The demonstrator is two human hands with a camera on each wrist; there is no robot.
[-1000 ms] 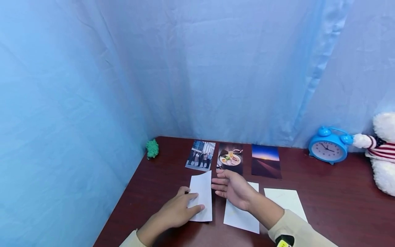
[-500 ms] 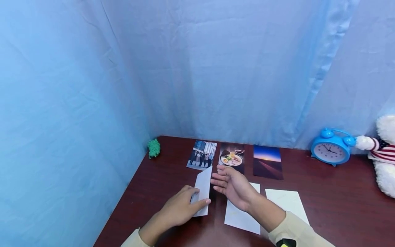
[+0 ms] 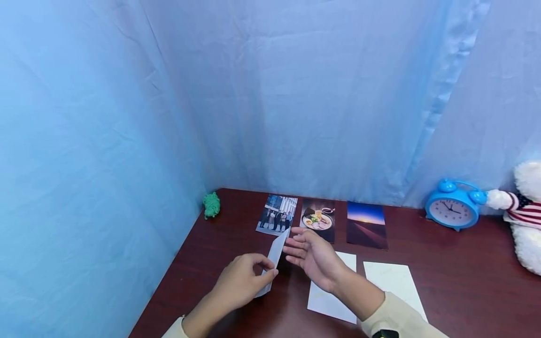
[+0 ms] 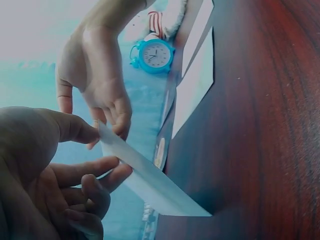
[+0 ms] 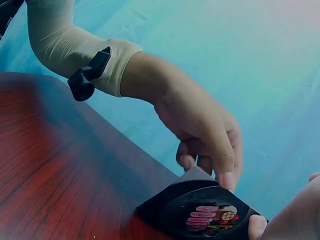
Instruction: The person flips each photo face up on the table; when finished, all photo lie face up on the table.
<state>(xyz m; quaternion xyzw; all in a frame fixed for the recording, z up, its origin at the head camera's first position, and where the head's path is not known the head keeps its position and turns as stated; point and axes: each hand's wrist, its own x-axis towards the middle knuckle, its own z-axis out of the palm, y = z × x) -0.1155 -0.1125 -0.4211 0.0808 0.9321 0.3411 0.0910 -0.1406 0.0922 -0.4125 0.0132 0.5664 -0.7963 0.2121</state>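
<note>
My left hand (image 3: 243, 279) pinches a photo card (image 3: 275, 253) between thumb and fingers, tilted up on edge above the table. Its white back (image 4: 150, 180) shows in the left wrist view. From the right wrist view, its printed face (image 5: 205, 217) has a dark plate with sliced meat. My right hand (image 3: 317, 260) is at the card's far edge, palm turned up and fingers loosely bent; one fingertip (image 5: 257, 225) touches or nearly touches the card. Beneath the right forearm lies a white card (image 3: 327, 298), with another white card (image 3: 393, 284) to its right.
Along the back lie a group photo (image 3: 276, 215), a noodle-bowl photo (image 3: 318, 218) and a sunset road photo (image 3: 367, 225). Green yarn (image 3: 211, 205) sits at the back left corner. A blue alarm clock (image 3: 453, 206) and a white plush toy (image 3: 526, 220) stand right. Blue curtains (image 3: 296, 94) hang behind.
The card, lying nearly flat under my left hand, has been lifted and turned up on edge. My left hand now pinches it. The right hand has shifted slightly left, close to the card.
</note>
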